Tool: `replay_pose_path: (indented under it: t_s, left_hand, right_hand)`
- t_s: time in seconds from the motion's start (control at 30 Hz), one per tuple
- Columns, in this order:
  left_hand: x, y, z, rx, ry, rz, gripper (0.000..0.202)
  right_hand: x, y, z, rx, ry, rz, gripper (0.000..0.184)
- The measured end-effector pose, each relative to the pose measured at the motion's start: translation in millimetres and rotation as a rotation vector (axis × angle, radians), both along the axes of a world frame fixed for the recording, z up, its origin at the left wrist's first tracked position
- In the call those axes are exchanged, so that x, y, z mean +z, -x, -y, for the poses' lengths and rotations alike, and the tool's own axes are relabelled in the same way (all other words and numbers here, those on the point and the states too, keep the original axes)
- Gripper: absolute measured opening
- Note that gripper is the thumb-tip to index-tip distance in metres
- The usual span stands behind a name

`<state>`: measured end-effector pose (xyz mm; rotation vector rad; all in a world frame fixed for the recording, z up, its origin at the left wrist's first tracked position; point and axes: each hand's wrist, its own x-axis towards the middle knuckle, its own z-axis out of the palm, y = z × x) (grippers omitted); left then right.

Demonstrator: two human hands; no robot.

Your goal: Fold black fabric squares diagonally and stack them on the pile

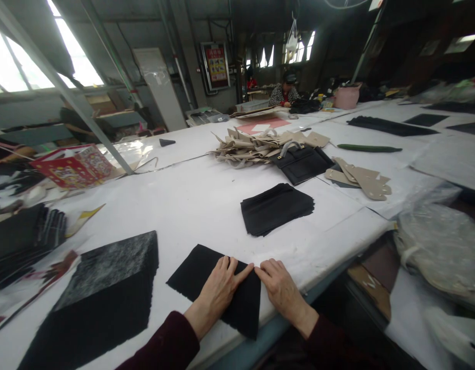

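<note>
A black fabric piece [198, 275] lies flat near the front edge of the white table [191, 200]. My left hand [219, 290] rests flat on it, fingers stretched out toward the right. My right hand [280, 289] lies beside it at the fabric's right edge, fingers extended and pressed on the cloth and table. The two index fingers nearly touch. Neither hand holds anything. Both wrists wear dark maroon sleeves.
A thick stack of dark grey sheets [106, 293] sits to the left. A black fabric pile [276, 208], a black handbag [302, 162], beige cut pieces [252, 144] and a cucumber [368, 148] lie farther back. A plastic-wrapped bundle [441, 246] is at right. A person [285, 92] sits far off.
</note>
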<state>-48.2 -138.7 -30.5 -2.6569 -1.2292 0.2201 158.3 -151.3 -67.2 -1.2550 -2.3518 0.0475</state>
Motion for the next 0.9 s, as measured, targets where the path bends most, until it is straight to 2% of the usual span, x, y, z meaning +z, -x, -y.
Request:
replay_pose_path:
  t_s: [0.2, 0.3, 0.43, 0.53, 0.63, 0.77, 0.9]
  left_hand:
    - [1.3, -1, 0, 0.011, 0.009, 0.009, 0.078]
    - [1.0, -1, 0, 0.002, 0.014, 0.015, 0.077]
    - [-0.4, -2, 0, 0.0, 0.003, 0.031, 0.078]
    - [-2.7, 4, 1, 0.0, 0.008, 0.054, 0.078]
    - [-4.7, 24, -3, 0.038, 0.032, 0.07, 0.079]
    - [0.4, 70, -21, 0.217, 0.034, 0.03, 0.077]
    - [11.4, 101, -45, 0.329, 0.036, 0.152, 0.051]
  right_hand:
    - [7.0, -20, 14, -0.025, 0.003, 0.013, 0.023]
    - [10.4, -25, 17, -0.077, 0.029, -0.06, 0.027]
    - [13.7, -11, 15, -0.117, 0.041, -0.106, 0.043]
    - [14.7, 5, 15, -0.111, 0.048, -0.02, 0.043]
    - [14.0, 11, 18, -0.118, 0.039, 0.038, 0.043]
    - [13.1, 5, 20, -0.096, 0.059, 0.024, 0.048]
    - [17.4, 3, 9, -0.107, 0.15, -0.072, 0.036]
